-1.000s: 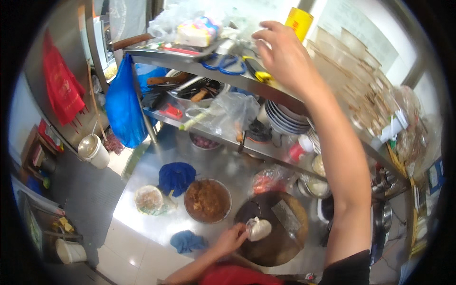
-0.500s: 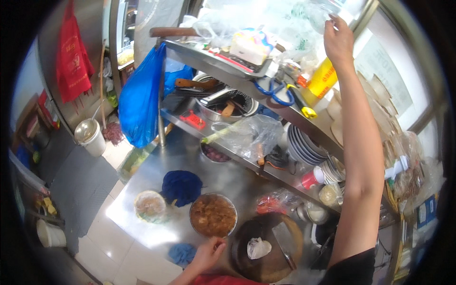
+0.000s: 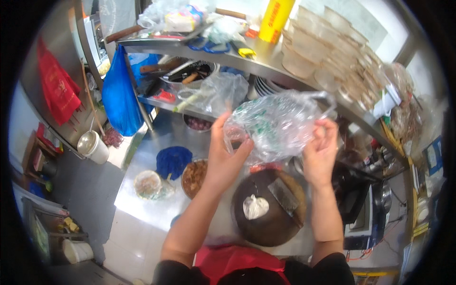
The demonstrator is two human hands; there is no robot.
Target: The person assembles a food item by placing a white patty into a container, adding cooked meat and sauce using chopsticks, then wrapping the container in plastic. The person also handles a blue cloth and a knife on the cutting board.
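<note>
A crumpled clear plastic bag [image 3: 280, 126] with green print is stretched between my two hands, above the worktop. My left hand [image 3: 229, 152] grips its left side, thumb and fingers closed on the film. Its right side is pinched by the curled fingers of my right hand [image 3: 322, 151]. Under the bag lies a round chopping board [image 3: 247, 230], bearing a small white bundle [image 3: 255, 207] and a cleaver [image 3: 285, 195]. Partly behind my left forearm sits a round bowl of brown food [image 3: 193, 178]. A dark blue cloth [image 3: 174, 161] and a white tub [image 3: 148, 184] are left of it.
A metal shelf [image 3: 270, 66] crosses above the worktop, holding scissors [image 3: 209, 46], a yellow cylinder [image 3: 276, 20] and stacked clear containers [image 3: 327, 42]. A blue bag [image 3: 121, 95] hangs at its left end. White buckets [image 3: 95, 147] stand on the floor at left.
My right hand has come down from above the shelf, and the plastic bag is now before me. My left hand has risen from beside the bowl and taken hold of the bag. The view has shifted.
</note>
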